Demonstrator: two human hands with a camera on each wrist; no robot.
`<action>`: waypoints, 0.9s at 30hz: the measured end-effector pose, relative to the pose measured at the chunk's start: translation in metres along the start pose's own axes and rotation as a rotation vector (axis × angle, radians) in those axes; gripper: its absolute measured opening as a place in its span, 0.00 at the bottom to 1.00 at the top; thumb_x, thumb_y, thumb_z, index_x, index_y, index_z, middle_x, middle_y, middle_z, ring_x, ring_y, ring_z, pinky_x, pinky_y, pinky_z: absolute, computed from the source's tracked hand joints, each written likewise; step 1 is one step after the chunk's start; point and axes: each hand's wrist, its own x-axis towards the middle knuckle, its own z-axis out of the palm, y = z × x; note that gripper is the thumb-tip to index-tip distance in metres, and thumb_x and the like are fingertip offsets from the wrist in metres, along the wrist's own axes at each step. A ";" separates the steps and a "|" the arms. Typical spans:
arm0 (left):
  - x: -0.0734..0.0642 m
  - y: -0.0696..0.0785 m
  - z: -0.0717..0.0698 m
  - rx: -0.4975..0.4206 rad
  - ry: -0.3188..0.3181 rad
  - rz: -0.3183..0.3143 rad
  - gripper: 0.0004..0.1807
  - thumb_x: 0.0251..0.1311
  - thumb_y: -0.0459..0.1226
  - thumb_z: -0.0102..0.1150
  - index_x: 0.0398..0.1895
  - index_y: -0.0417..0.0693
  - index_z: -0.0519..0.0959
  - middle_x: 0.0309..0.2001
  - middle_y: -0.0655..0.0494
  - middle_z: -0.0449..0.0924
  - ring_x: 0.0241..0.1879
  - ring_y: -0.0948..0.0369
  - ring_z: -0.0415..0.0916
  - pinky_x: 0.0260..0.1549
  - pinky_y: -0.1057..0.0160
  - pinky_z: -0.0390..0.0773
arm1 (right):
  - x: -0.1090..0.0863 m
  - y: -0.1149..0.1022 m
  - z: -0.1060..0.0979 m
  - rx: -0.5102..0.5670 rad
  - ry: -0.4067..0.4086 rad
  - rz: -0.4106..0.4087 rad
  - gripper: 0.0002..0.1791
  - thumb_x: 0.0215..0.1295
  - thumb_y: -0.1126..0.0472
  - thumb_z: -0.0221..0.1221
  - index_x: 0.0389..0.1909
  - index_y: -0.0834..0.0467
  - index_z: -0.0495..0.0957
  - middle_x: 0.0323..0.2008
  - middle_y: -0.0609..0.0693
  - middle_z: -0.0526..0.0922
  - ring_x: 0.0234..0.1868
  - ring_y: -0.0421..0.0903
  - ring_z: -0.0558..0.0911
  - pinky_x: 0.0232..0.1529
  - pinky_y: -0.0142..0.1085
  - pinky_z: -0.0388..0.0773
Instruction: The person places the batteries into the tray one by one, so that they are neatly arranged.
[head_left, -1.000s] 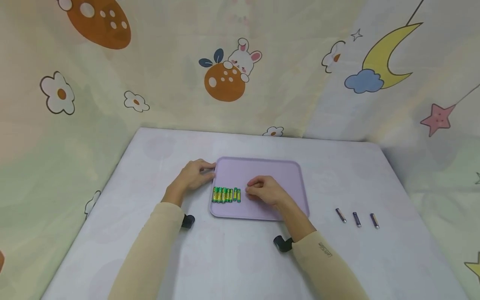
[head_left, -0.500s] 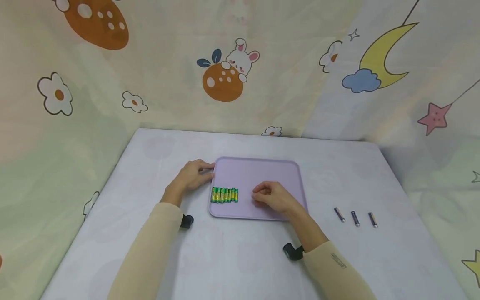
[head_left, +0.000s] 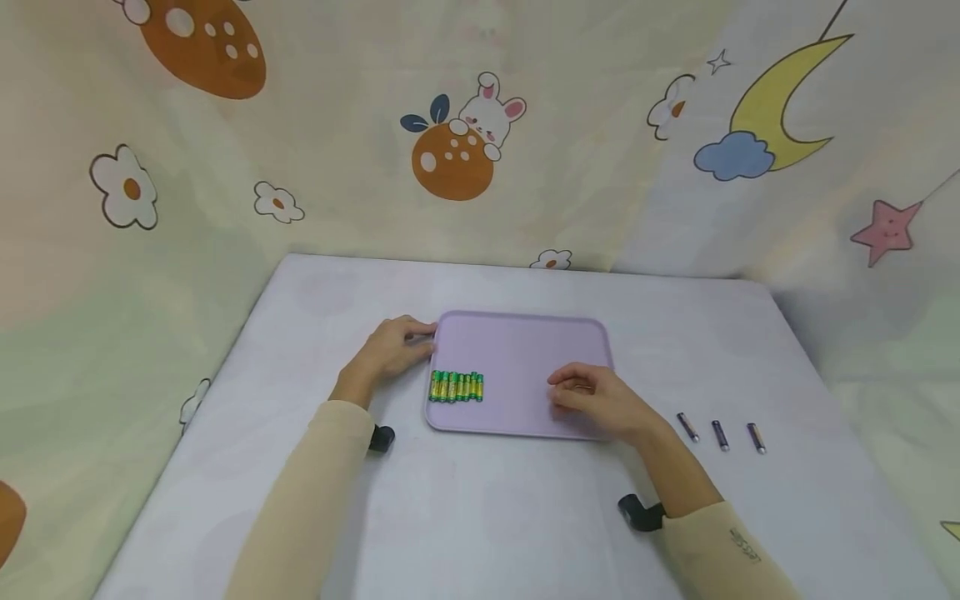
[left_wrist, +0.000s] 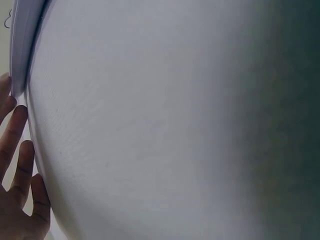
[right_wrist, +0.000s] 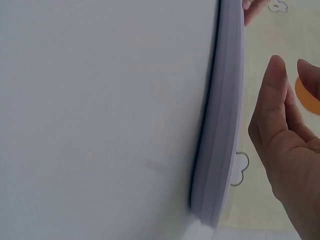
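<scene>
Green-and-yellow batteries [head_left: 456, 387], several in number, lie side by side in a row at the left of a lilac tray [head_left: 517, 342]. My left hand [head_left: 390, 348] touches the tray's left rim with thumb and fingertip, its fingers fairly straight in the left wrist view. Over the tray's right part hovers my right hand [head_left: 600, 398], loosely bent and holding nothing. A gap between its thumb and finger shows in the right wrist view, where the tray's side [right_wrist: 220, 120] stands beside the hand.
Three dark batteries [head_left: 720, 435] lie apart on the white-covered table [head_left: 480, 508], right of the tray. A cloth backdrop [head_left: 337, 108] with printed cartoons hangs behind the table and along its sides.
My right hand has moved right, away from the battery row. The two rightmost green batteries, slightly apart earlier, now sit close against the others. My left hand stays at the rim.
</scene>
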 end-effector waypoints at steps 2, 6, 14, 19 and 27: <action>0.000 -0.001 -0.001 0.003 -0.002 -0.010 0.26 0.70 0.48 0.62 0.70 0.58 0.76 0.68 0.50 0.76 0.68 0.46 0.70 0.70 0.43 0.68 | -0.005 0.001 -0.005 0.004 0.010 0.005 0.18 0.71 0.58 0.64 0.57 0.64 0.78 0.44 0.59 0.85 0.47 0.50 0.84 0.50 0.32 0.81; -0.001 -0.001 -0.001 0.000 -0.003 -0.013 0.26 0.70 0.48 0.62 0.70 0.57 0.76 0.68 0.49 0.75 0.68 0.45 0.70 0.70 0.43 0.69 | -0.015 0.006 -0.014 0.009 0.030 0.014 0.19 0.71 0.57 0.65 0.57 0.63 0.78 0.47 0.59 0.85 0.48 0.48 0.84 0.51 0.31 0.80; 0.000 -0.003 0.001 -0.005 -0.011 -0.021 0.26 0.70 0.48 0.61 0.70 0.59 0.76 0.68 0.51 0.75 0.69 0.46 0.68 0.70 0.42 0.67 | -0.039 0.022 -0.038 0.016 0.077 0.001 0.22 0.70 0.59 0.66 0.58 0.66 0.76 0.50 0.63 0.83 0.47 0.47 0.85 0.50 0.29 0.82; 0.001 -0.002 0.001 -0.004 -0.015 -0.018 0.26 0.70 0.48 0.61 0.70 0.58 0.76 0.68 0.50 0.74 0.68 0.46 0.69 0.70 0.42 0.69 | -0.056 0.033 -0.056 0.019 0.121 0.001 0.24 0.71 0.58 0.65 0.60 0.68 0.74 0.52 0.66 0.81 0.48 0.44 0.85 0.50 0.31 0.83; 0.002 -0.002 0.002 -0.015 -0.011 -0.028 0.26 0.70 0.48 0.62 0.70 0.59 0.76 0.69 0.50 0.74 0.69 0.45 0.69 0.69 0.41 0.69 | -0.084 0.048 -0.080 -0.029 0.187 0.064 0.27 0.73 0.51 0.62 0.63 0.66 0.73 0.54 0.64 0.81 0.52 0.46 0.87 0.53 0.27 0.82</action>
